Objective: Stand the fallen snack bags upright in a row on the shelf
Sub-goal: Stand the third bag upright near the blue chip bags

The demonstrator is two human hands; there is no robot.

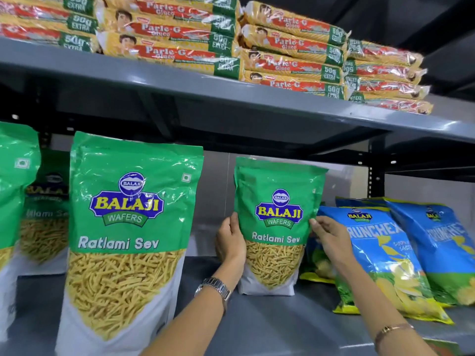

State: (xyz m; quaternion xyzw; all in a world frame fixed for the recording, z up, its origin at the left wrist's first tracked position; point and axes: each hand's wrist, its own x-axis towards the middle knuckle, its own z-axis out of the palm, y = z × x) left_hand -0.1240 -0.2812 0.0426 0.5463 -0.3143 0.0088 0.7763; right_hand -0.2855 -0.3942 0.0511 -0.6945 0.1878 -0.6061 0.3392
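Green foil Ratlami Sev pouch (pixel 279 222) stands upright on the grey metal shelf (pixel 270 327), clamped at its sides between the left hand (pixel 230 242) and right hand (pixel 327 238). Just right, blue Crunchex chip bags (pixel 380 255) lean back. Left stands a larger green Ratlami Sev pouch (pixel 128 232); yellow biscuit packs (pixel 290 47) are stacked above.

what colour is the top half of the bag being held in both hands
Green, with a blue and yellow Balaji logo, on the held Ratlami Sev bag; the head view shows it.
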